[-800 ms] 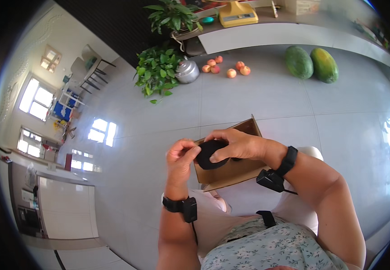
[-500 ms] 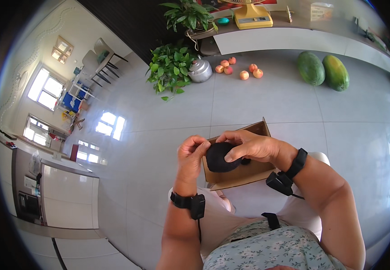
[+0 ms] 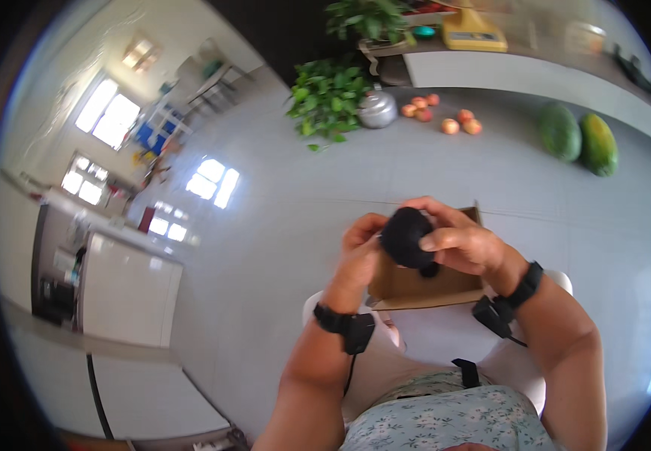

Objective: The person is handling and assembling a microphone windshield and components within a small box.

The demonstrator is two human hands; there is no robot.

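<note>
Above an open cardboard box (image 3: 449, 292), both of my hands hold a black, rounded bundle (image 3: 406, 234) that looks like soft, rolled-up cloth. My right hand (image 3: 466, 242) grips it from the right, thumb pressed on the front and the other fingers behind. At its left edge, the curled fingers of my left hand (image 3: 360, 252) are closed against it, their tips partly hidden. A smaller black piece (image 3: 430, 270) shows just below the bundle, over the box's inside; I cannot tell whether it lies in the box or hangs from the bundle.
Beyond the box, peaches (image 3: 451, 126), two large green melons (image 3: 560, 132), a metal kettle (image 3: 377, 110) and a leafy plant (image 3: 327, 98) are on the grey tile floor. A low cabinet (image 3: 490, 69) carries a yellow scale (image 3: 473, 31). White cabinets (image 3: 131, 289) stand at the left.
The head view has shifted left, so the scene sits farther right. My hands have lifted the black bundle slightly away from me and tilted it more upright, both still holding it.
</note>
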